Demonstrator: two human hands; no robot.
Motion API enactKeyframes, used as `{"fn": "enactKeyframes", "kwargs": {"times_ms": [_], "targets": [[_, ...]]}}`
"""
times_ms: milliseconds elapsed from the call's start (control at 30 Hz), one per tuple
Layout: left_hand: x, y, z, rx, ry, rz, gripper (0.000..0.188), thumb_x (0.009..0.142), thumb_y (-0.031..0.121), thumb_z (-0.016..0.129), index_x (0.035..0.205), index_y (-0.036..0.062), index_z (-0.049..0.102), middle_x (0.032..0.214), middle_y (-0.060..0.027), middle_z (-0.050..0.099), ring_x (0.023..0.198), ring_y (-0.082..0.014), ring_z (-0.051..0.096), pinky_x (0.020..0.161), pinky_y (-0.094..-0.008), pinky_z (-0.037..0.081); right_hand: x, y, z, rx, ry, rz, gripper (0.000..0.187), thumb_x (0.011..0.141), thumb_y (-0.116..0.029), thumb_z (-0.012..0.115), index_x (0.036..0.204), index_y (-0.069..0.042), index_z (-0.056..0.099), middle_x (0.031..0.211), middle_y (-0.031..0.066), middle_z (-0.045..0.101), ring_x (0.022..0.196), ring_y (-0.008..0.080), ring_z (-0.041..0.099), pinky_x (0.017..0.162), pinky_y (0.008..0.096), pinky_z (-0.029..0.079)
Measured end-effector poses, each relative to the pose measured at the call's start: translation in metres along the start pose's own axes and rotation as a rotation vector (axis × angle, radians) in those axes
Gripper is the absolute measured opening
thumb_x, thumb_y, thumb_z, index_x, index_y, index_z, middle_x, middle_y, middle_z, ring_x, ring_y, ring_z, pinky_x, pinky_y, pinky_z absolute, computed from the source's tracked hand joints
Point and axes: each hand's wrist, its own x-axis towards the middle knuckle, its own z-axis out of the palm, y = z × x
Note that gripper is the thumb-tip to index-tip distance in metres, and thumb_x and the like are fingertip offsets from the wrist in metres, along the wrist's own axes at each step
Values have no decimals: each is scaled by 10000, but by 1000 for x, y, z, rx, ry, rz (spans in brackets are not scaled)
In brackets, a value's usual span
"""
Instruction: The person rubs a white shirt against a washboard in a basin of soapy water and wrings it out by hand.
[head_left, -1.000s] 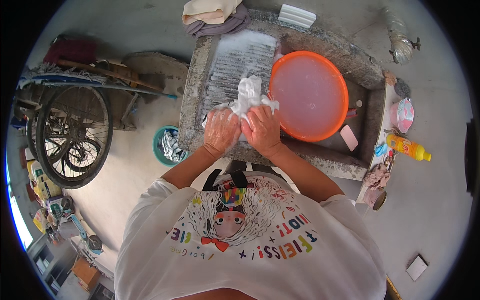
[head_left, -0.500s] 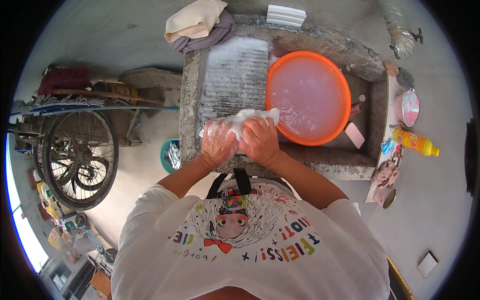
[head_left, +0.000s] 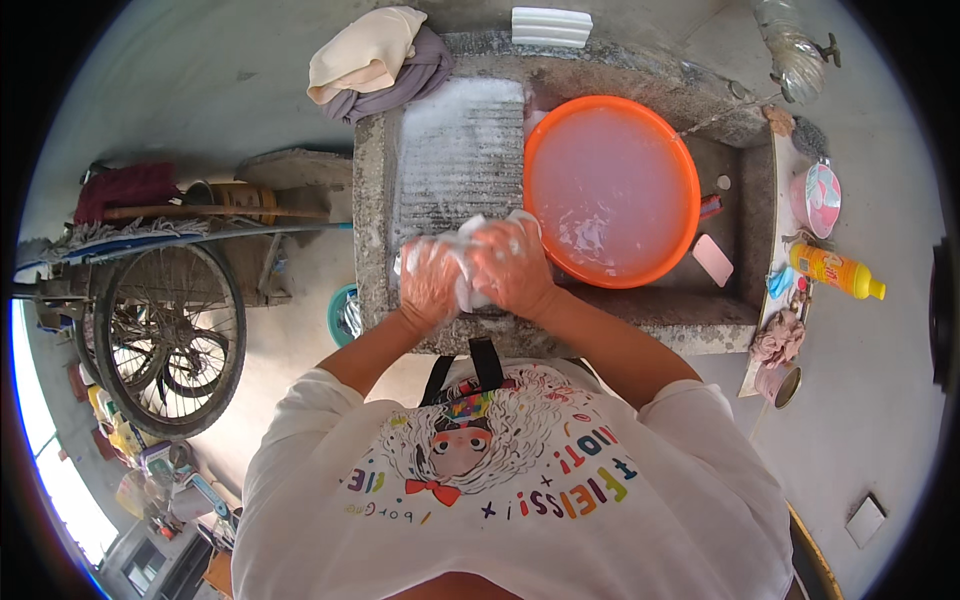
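Both my hands work on a wet, sudsy white cloth (head_left: pixel 464 290) at the near end of a ridged concrete washboard (head_left: pixel 460 165). My left hand (head_left: pixel 430 278) is closed over the cloth's left part. Close against it, my right hand (head_left: pixel 508 266) grips the right part, its fingers bunched and flecked with foam. Most of the cloth is hidden under the hands. White suds coat the washboard's far end. Just right of my hands, an orange basin (head_left: pixel 612 281) of cloudy, soapy water stands in the concrete sink (head_left: pixel 690 338).
A beige cloth (head_left: pixel 365 55) lies on a grey-purple one (head_left: pixel 400 90) at the far left corner. A yellow bottle (head_left: pixel 832 270) and a pink tub (head_left: pixel 818 200) line the right ledge. A pink bar (head_left: pixel 712 260) lies in the sink. Left are a bicycle wheel (head_left: pixel 170 335) and a teal bucket (head_left: pixel 338 318).
My hands have drawn closer together and bunched the cloth between them; my right hand has curled more tightly. The whole view has shifted slightly.
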Motion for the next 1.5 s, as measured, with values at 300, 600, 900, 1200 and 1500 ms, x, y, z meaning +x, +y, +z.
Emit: {"fn": "enactKeyframes", "kwargs": {"times_ms": [300,600,900,1200,1500], "targets": [[74,-38,12,-158,-85,-402,266,920,298,491,1126,173,603,1068,-94,645,1086,-283,559,945,-494,371,65,36,35,-6,146,241,280,912,-273,550,1078,-59,623,1123,113,632,1058,321,559,921,461,397],[105,-35,9,137,62,-378,300,937,274,493,1188,129,568,1213,-79,586,1154,-271,522,966,-534,356,99,40,22,-87,71,394,262,878,-319,588,1021,-105,637,1137,102,611,1106,281,538,882,503,398],[-14,2,3,-111,206,64,303,949,357,436,1072,102,543,1002,-114,603,1010,-311,563,870,-492,378,-21,-26,-19,-8,191,-11,210,903,-252,565,1014,-76,591,983,140,622,935,333,574,785,460,454],[115,-28,27,82,106,-445,307,988,325,408,1095,134,624,1161,-68,623,1159,-287,526,991,-588,332,90,83,57,-305,303,265,220,894,-281,552,869,-83,646,963,97,635,949,313,576,803,456,436],[41,-16,37,11,300,-57,270,935,321,462,1046,100,571,1073,-108,615,1061,-315,566,965,-527,355,21,19,7,-100,246,55,198,841,-257,609,904,-70,601,961,112,594,927,312,550,803,423,425]]}}
